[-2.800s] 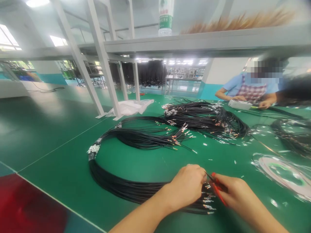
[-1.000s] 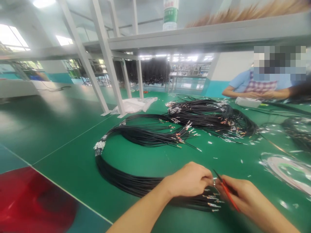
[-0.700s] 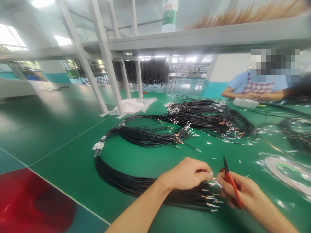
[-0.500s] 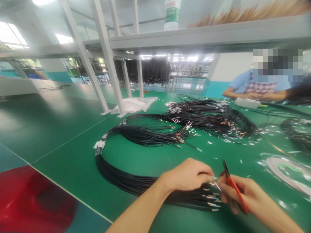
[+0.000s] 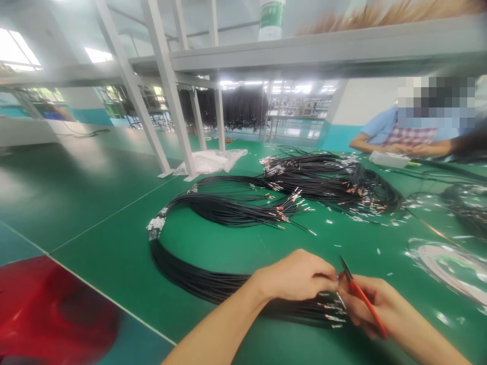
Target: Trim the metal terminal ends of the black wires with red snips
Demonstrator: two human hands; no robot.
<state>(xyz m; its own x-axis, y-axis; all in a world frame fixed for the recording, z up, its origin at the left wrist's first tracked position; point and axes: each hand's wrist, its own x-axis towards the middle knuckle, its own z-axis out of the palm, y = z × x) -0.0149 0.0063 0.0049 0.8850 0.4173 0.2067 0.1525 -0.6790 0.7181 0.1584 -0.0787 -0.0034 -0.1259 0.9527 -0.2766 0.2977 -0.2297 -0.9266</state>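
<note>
A bundle of black cables point(image 5: 198, 281) curves across the green table, its stripped ends point(image 5: 335, 309) fanned out under my hands. My left hand point(image 5: 304, 276) is closed over these ends, thumb and fingers pinching the tip of one cable. Close against it, my right hand point(image 5: 375, 301) grips red-handled pliers point(image 5: 363, 294) whose dark, narrow jaws point up and to the left. Its fingertips meet the left hand's at a thin pale cable end point(image 5: 342, 300). The exact contact between the fingers is partly hidden.
More black cable bundles point(image 5: 236, 210) and a larger heap point(image 5: 323, 177) lie beyond. Pale scraps dot the table point(image 5: 213, 248). Shelf posts point(image 5: 171, 101) rise at left, near a plastic bag point(image 5: 213, 162). A coil point(image 5: 452, 268) lies right; a co-worker point(image 5: 411, 134) sits opposite.
My right hand has moved slightly left, bringing its fingertips up to my left hand. The pliers have shifted left with it. The left hand stays nearly in place, still pinching.
</note>
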